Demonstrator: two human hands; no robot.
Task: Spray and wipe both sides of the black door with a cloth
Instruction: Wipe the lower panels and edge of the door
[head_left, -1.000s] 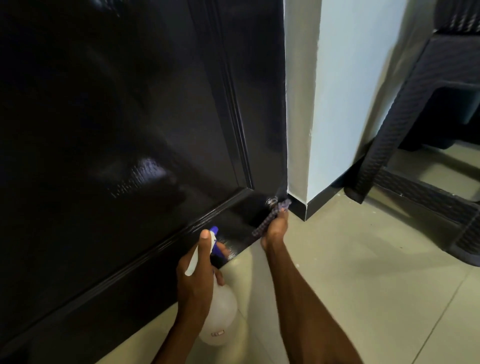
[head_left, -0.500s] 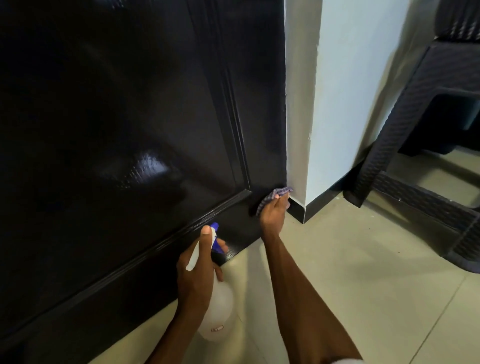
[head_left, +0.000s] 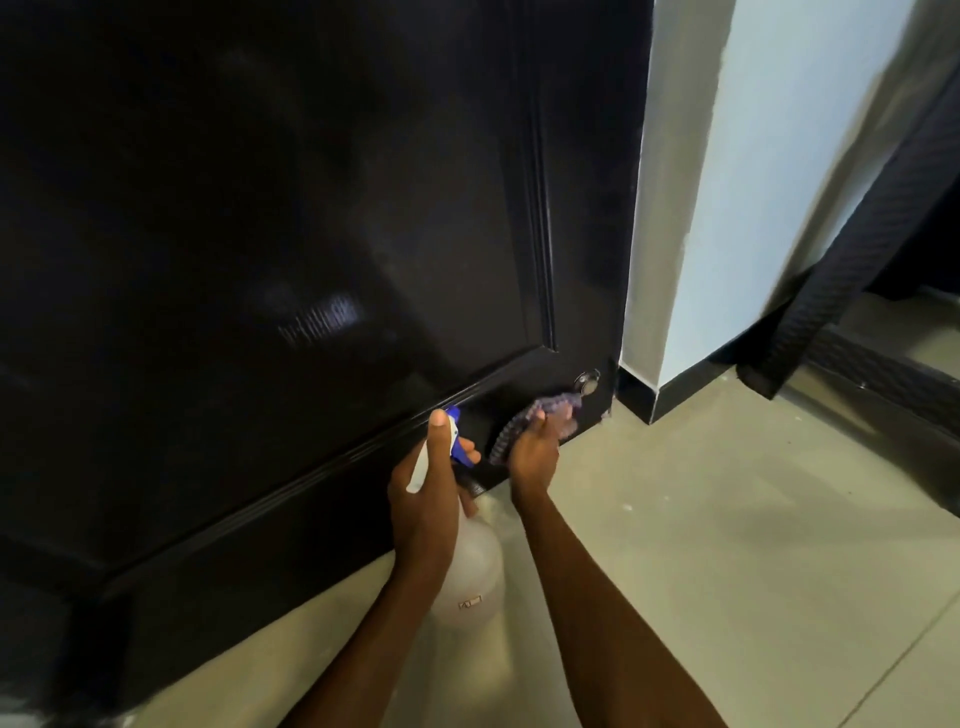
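My right hand (head_left: 535, 454) is curled around a bunched cloth (head_left: 524, 423), a purple-grey textile with a ribbed, checked weave. One part of it hangs down at the left of the fingers and another part is pushed up toward the door. The cloth lies against the bottom rail of the black door (head_left: 291, 218), near its lower right corner, just below a small round metal fitting (head_left: 587, 383) that is fixed on the door there.

My left hand (head_left: 426, 499) grips the neck of a spray bottle (head_left: 470, 566). The thumb lies along the white top of the sprayer, and a finger is on the blue trigger (head_left: 461, 451). The bottle body is round, of translucent white plastic; I cannot tell how much liquid it holds. A small label is near its bottom. The nozzle is turned toward the door and is just beside the cloth, at the left of it.

The door is glossy and dark, with a recessed panel framed by moulding. A pale reflection with fine streaks shows on the panel. At the right of the door is a white wall corner (head_left: 691, 197) with a black skirting (head_left: 675, 382) at its foot. The floor (head_left: 727, 519) is of pale, smooth tiles. At the far right stands a dark piece of furniture (head_left: 852, 260) with a woven texture.
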